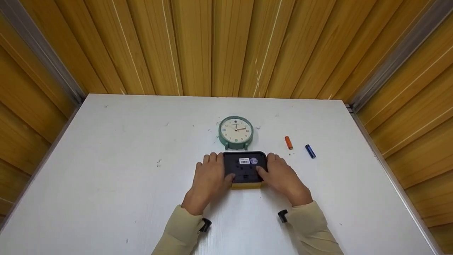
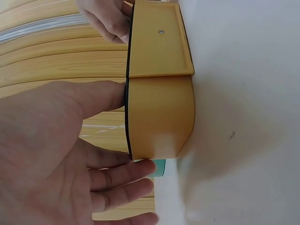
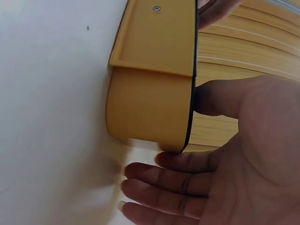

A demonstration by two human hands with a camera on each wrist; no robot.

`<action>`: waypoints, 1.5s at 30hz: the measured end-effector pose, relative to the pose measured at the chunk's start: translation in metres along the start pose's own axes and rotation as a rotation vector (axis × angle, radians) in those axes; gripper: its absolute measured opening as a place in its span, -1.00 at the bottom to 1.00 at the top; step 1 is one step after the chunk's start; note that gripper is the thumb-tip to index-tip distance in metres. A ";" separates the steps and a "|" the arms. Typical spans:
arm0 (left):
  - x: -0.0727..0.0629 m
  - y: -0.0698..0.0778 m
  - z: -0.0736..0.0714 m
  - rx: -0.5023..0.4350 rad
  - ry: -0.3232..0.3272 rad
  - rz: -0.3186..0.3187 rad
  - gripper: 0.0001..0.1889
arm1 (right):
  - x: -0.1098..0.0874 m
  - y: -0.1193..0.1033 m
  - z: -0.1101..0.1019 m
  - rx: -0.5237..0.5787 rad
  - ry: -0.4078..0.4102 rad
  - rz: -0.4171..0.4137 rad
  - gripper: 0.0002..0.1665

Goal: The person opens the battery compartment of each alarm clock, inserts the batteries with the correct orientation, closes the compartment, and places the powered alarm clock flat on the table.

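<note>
A yellow box-shaped clock [image 1: 246, 185] lies with its black back up on the table; its front is hidden. Two stickers, one with a barcode, are on that back. My left hand [image 1: 211, 177] grips the clock's left end, thumb on the edge of the back and fingers along the far side. On the right end, my right hand [image 1: 283, 177] holds it the same way. Seen close up in the left wrist view, the yellow casing [image 2: 159, 112] has a screw in its side. The right wrist view shows the thumb pressing on the black rim of the casing [image 3: 150, 103].
Just beyond the yellow clock lies a round green clock [image 1: 236, 131], face up. To the right are an orange battery [image 1: 288, 142] and a blue battery [image 1: 310, 151]. The white table [image 1: 106, 170] is bordered by wood-patterned panels [image 1: 230, 49] at the back and sides.
</note>
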State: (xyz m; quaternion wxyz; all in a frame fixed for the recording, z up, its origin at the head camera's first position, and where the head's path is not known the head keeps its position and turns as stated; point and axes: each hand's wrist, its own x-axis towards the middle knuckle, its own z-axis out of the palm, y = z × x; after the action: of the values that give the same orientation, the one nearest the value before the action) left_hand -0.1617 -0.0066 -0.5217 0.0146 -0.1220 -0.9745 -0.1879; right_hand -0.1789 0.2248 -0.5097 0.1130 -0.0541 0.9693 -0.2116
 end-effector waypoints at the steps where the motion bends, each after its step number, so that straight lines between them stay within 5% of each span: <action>1: 0.000 0.000 -0.001 0.000 0.004 0.003 -0.21 | 0.000 0.000 0.000 -0.003 0.011 -0.004 -0.29; 14: 0.001 -0.009 -0.004 0.003 0.027 0.023 -0.28 | 0.000 -0.002 0.001 0.001 0.100 -0.172 -0.22; 21: 0.001 -0.015 -0.004 0.006 0.058 0.049 -0.26 | -0.001 -0.007 0.006 0.013 0.111 -0.286 -0.37; 45: 0.005 -0.027 -0.012 -0.038 -0.003 0.048 -0.26 | -0.002 -0.012 0.008 0.029 0.086 -0.319 -0.37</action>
State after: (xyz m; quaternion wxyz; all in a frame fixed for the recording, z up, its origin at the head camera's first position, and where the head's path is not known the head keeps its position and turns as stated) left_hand -0.1737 -0.0343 -0.5198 0.0151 -0.1459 -0.9675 -0.2059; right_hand -0.1743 0.2114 -0.5112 0.0369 -0.1967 0.9492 -0.2429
